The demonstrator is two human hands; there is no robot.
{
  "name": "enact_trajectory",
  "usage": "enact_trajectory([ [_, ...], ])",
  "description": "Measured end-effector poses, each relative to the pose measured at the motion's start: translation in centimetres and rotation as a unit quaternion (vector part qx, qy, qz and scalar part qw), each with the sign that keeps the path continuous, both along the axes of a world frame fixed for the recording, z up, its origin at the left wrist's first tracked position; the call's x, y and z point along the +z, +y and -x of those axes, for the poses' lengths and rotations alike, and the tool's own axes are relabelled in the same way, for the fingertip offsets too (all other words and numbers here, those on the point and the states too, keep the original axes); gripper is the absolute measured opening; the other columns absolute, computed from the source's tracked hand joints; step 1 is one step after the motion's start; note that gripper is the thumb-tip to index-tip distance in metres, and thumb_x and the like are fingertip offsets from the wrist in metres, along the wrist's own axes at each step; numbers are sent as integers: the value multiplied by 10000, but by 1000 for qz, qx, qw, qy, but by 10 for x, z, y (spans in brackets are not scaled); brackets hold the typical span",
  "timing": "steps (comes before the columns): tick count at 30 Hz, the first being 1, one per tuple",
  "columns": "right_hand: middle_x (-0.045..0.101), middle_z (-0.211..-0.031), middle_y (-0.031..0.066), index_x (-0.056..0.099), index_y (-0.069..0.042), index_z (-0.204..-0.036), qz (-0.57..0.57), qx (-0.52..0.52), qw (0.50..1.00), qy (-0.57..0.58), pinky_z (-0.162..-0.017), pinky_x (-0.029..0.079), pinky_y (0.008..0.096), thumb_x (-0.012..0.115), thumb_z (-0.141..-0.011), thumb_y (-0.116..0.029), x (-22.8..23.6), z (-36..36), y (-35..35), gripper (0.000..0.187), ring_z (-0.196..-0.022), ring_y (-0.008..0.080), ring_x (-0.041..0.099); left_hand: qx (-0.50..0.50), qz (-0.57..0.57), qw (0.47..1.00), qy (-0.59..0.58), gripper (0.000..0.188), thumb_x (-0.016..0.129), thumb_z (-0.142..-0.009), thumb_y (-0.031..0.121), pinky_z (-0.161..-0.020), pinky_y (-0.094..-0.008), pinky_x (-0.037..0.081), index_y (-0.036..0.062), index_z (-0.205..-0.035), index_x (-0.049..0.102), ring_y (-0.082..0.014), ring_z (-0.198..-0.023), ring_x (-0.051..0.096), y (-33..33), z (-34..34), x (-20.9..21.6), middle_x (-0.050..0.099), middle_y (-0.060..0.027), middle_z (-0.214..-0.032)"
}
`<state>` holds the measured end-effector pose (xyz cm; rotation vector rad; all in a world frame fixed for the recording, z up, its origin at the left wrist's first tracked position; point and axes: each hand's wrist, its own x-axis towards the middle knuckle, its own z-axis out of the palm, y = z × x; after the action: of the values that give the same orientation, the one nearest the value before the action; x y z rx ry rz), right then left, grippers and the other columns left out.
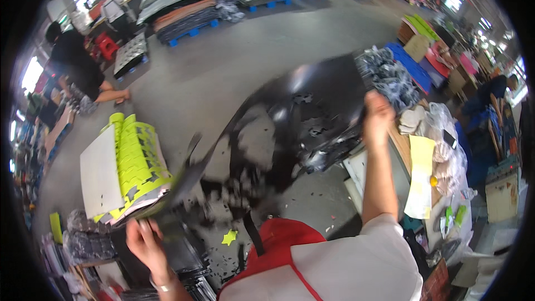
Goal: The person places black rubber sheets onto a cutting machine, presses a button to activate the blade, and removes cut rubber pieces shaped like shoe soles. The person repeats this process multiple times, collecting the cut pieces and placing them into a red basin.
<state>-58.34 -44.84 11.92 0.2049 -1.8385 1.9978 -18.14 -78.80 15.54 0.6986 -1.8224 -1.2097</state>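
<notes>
A large, thin black sheet (329, 95) with cut-out holes stretches across in front of me, bowed and partly smeared by motion. My right hand (379, 114) grips its right edge, arm reaching forward. Low on the left, my left hand (146, 241) has its fingers curled at the sheet's narrow, blurred left end. Just beyond that hand stands a pile of curved yellow-green sheets (136, 153) with cut-outs, a white sheet (100, 173) leaning at its side. Dark sheets (181, 248) are stacked beside my left wrist.
A yellow-green star-shaped piece (229, 237) and small scraps lie on the grey floor (267, 42). On the right, a bench holds a yellow strip (421, 175) and plastic bags. Crumpled grey material (390, 78) lies beyond my right hand. A person in black (78, 61) is at far left.
</notes>
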Motion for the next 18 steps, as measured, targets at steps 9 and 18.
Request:
enact_trajectory([
  [9,614,-793,13,631,23,-897,-64,-268,922,271,-643,419,250,561,-1004,-251,114,15,152,302,-711,86,499,-259,-1,948,187,188,479,-1022,196,-787,-293,497,27,-1014,561,-144,-858,575,-52,329,52,603,-51,-923],
  [18,663,-1111,175,675,-43,-1076,-683,42,659,-312,-909,504,452,625,-854,-362,-268,-55,90,392,-1015,348,637,-143,55,936,-316,428,467,-980,290,-979,-462,428,-33,-1254,522,-437,-1166,538,-95,245,-292,558,-279,-1269],
])
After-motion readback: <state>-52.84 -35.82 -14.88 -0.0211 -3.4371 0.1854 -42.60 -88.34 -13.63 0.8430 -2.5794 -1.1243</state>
